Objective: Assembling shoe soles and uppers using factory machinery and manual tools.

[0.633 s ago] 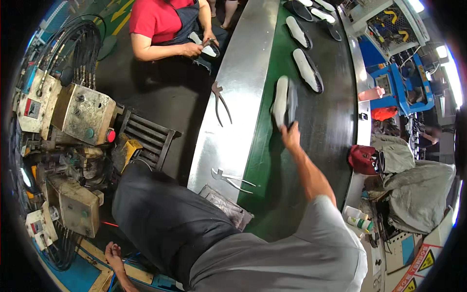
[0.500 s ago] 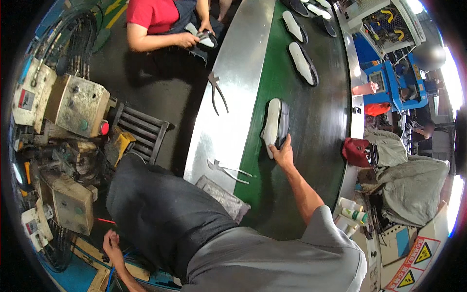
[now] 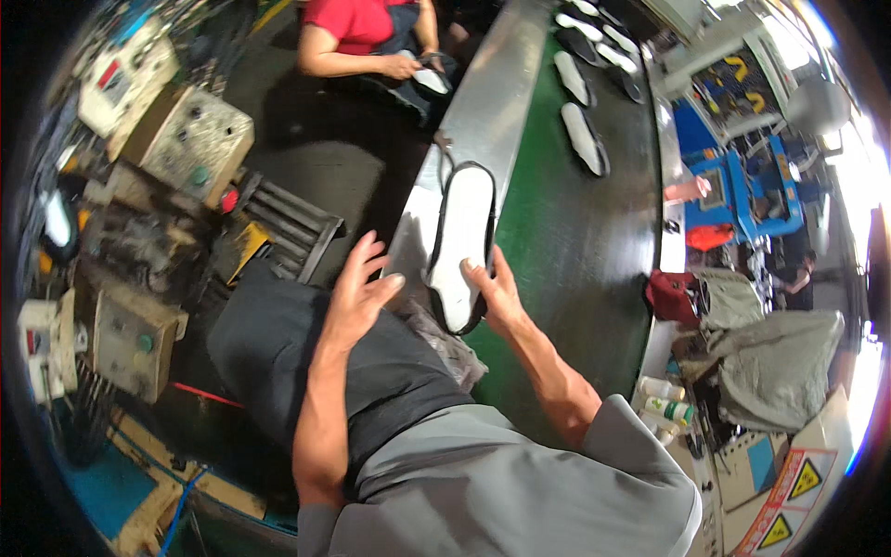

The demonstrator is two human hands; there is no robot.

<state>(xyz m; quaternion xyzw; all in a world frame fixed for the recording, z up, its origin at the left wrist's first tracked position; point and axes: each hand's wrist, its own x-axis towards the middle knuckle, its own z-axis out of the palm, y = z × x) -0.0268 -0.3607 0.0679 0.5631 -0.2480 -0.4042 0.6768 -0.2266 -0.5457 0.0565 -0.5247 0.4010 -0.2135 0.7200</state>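
Note:
Over the metal ledge, my right hand point(image 3: 499, 295) grips a black shoe upper point(image 3: 466, 221) with a white insole facing up, the thumb pressed on the insole and the fingers behind its edge. My left hand point(image 3: 358, 295) is just left of the shoe with fingers spread, touching nothing. Behind the shoe's far end, a pair of pincers point(image 3: 445, 148) lies on the metal ledge point(image 3: 492, 107), partly hidden. A grey cloth-like bundle point(image 3: 444, 345) rests by my lap, partly covered by my wrist and the shoe.
A dark conveyor belt point(image 3: 594, 251) with a green strip carries several similar uppers point(image 3: 585, 139) farther off. Across on the left, a person in red point(image 3: 357, 28) holds another upper point(image 3: 431, 80). Left of me stand a slatted stool point(image 3: 288, 223) and machine control boxes point(image 3: 190, 148).
My right hand has lifted the shoe upper off the belt and brought it left and nearer. My left hand has risen from low beside the machine to near the shoe.

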